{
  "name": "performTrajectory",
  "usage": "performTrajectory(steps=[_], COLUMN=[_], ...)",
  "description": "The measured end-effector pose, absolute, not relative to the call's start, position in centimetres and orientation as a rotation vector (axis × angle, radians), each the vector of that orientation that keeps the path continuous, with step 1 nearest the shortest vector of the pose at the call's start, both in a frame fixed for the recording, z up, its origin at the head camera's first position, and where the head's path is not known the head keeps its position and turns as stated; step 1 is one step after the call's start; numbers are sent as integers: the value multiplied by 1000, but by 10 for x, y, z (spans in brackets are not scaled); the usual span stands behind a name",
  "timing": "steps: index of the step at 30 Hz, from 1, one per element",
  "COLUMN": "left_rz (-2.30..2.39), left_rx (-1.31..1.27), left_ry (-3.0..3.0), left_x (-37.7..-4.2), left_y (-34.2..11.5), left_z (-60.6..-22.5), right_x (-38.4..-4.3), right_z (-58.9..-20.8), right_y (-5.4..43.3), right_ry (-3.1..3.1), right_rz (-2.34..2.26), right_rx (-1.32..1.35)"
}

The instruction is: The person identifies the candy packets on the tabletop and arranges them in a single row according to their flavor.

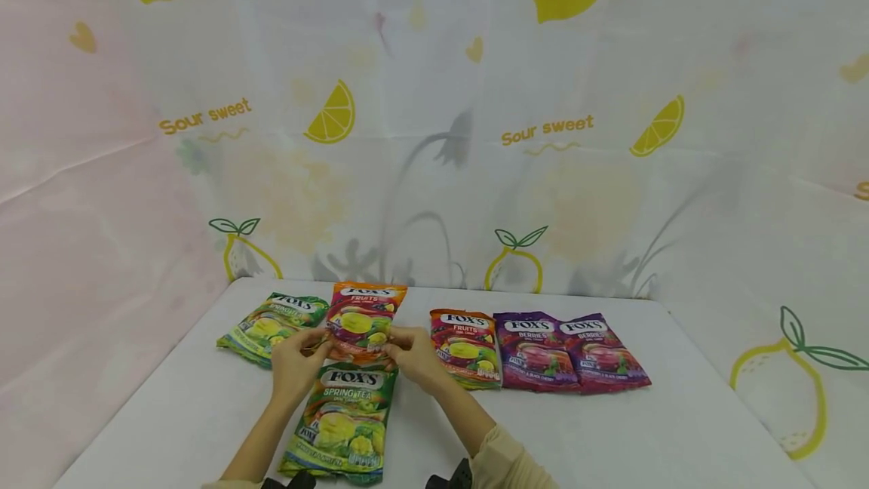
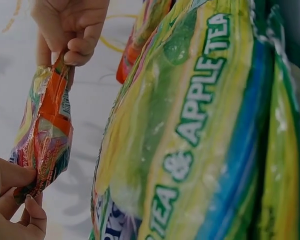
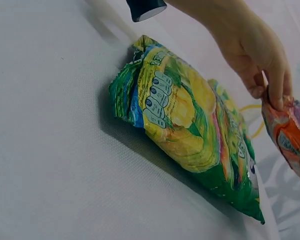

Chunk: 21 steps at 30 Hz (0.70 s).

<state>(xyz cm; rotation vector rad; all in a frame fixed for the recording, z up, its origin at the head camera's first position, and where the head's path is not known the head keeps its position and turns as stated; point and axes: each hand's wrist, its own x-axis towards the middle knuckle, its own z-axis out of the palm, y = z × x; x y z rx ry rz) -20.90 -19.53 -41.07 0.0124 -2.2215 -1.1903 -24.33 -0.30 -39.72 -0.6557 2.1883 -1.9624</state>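
Both hands hold an orange-and-purple Fox's Fruits candy bag (image 1: 360, 321) by its lower corners. My left hand (image 1: 296, 361) pinches the left corner, and my right hand (image 1: 416, 357) pinches the right one. The bag stands raised toward the back of the table, its front facing the head camera. Directly below it in the head view lies a green Fox's Spring Tea bag (image 1: 345, 421), between the two forearms. This green bag (image 2: 190, 115) looms large in the left wrist view. In the right wrist view, the Spring Tea bag (image 3: 185, 120) lies on the white surface.
Another green Spring Tea bag (image 1: 274, 327) lies at the back left. To the right are a second Fruits bag (image 1: 465, 349) and two purple Berries bags, one (image 1: 534, 353) beside the other (image 1: 600, 353). A lemon-printed cloth (image 1: 434, 134) hangs behind the white table (image 1: 665, 429).
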Motion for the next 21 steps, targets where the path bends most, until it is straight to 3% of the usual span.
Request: performTrajectory(steps=[21], left_rz=[-1335], left_rx=[6], left_ry=[-2283], left_x=[-235], left_y=[-186], left_z=[-417], right_x=[-262], right_z=[-406], right_y=[9], right_ry=[2250], right_rz=[-1929], right_rx=[-542])
